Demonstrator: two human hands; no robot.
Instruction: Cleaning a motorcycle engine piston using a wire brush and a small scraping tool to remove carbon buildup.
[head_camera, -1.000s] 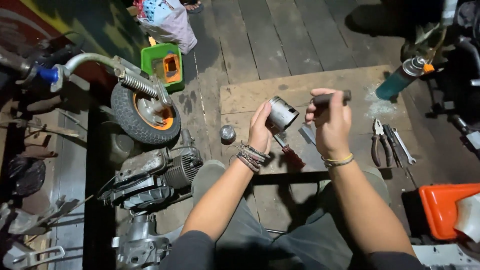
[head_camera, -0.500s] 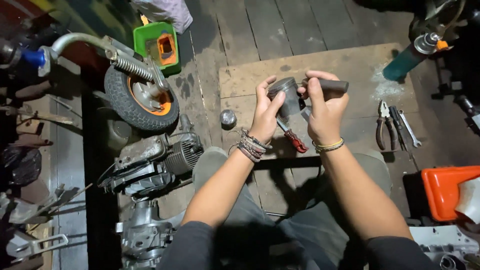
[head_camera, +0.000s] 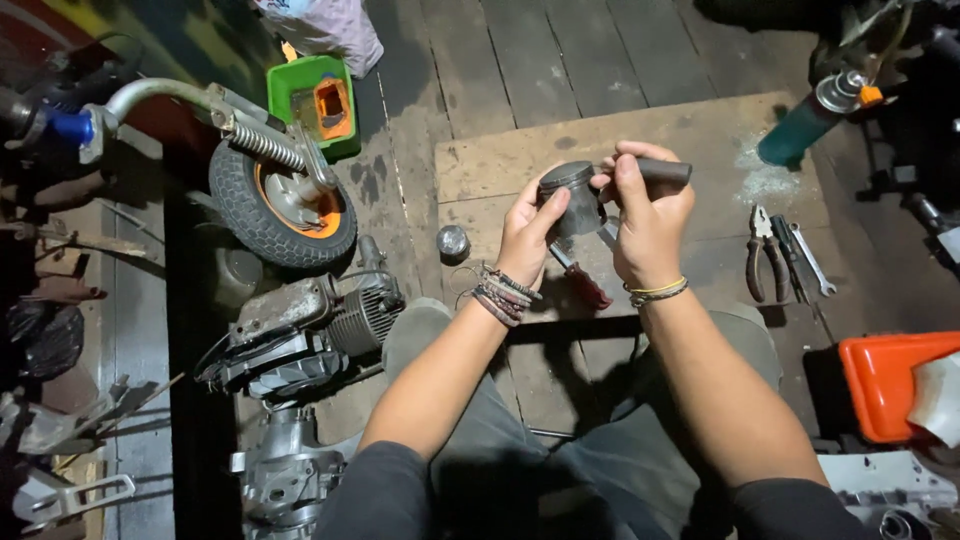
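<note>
- Hidden or unclear: the lower skirt of the piston (head_camera: 572, 198) is covered by the left hand (head_camera: 527, 232); the far end of the dark cylindrical tool (head_camera: 662, 170) sits inside the right fist, so what its tip meets cannot be told. The red-handled tool (head_camera: 582, 282) lies partly under both wrists. The orange container (head_camera: 888, 382) is cut off by the right edge; the engine casing (head_camera: 285, 470) runs out of the bottom edge.
- Piston: a dull grey metal cylinder with a flat, darker crown, tilted, held above the middle of the wooden board (head_camera: 500, 165).
- Left hand: wrapped around the piston from below and the side, thumb pressed on its wall; wrist carries several bead and cord bracelets.
- Right hand (head_camera: 650, 225): closed around the dark cylindrical tool, held level just beside the piston's upper rim; a thin band on the wrist.
- Board, right edge: pliers (head_camera: 758, 250) and a wrench (head_camera: 812, 262) lying side by side; a teal spray can (head_camera: 810, 122) at the far right corner.
- Board, left edge: a small round metal cap (head_camera: 452, 241) on the floor just beside it.
- Floor (head_camera: 560, 50): dark worn wooden planks, dimly lit.
- Left of the board: a small wheel (head_camera: 278, 205) with orange hub and sprung fork, a finned engine block (head_camera: 320, 325), a green tray (head_camera: 312, 100).
</note>
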